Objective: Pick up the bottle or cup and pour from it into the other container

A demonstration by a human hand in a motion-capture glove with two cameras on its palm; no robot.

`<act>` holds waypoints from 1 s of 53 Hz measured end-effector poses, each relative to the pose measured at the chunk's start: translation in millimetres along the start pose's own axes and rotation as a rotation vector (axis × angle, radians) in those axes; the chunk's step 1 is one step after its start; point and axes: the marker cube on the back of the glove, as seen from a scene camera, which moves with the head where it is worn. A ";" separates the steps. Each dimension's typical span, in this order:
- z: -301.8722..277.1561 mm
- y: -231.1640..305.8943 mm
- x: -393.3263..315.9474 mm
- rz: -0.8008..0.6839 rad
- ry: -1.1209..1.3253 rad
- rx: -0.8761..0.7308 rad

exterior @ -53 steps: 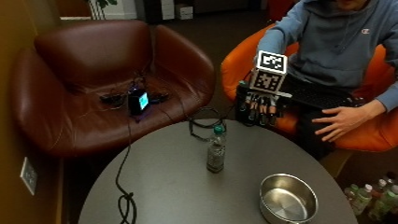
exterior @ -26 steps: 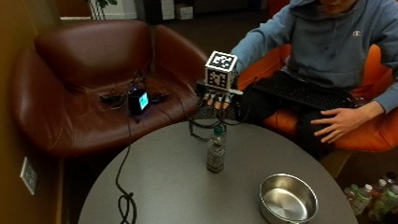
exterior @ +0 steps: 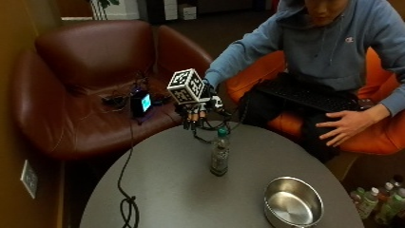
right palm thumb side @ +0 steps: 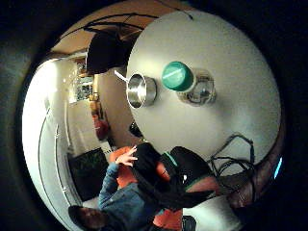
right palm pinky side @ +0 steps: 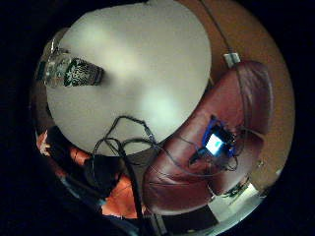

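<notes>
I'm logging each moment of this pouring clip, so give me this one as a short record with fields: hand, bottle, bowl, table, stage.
hand: gloved right hand above and behind the bottle's cap, not touching it; fingers point down
bottle: clear bottle, green cap on, upright near the table's middle
bowl: steel bowl, upright near the table's edge, apart from the bottle
table: round grey table; a black cable lies on it
stage: reach under way, nothing lifted

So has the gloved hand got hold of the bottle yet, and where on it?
No. The gloved right hand hangs above and behind the bottle, holding nothing. The bottle stands alone on the table.
</notes>
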 end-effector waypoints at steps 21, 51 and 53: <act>50.8 -43.4 25.2 -0.154 -0.483 -0.147; 118.9 -87.2 -4.1 -0.277 -0.841 -0.058; 119.6 -90.4 -8.6 -0.286 -0.872 -0.031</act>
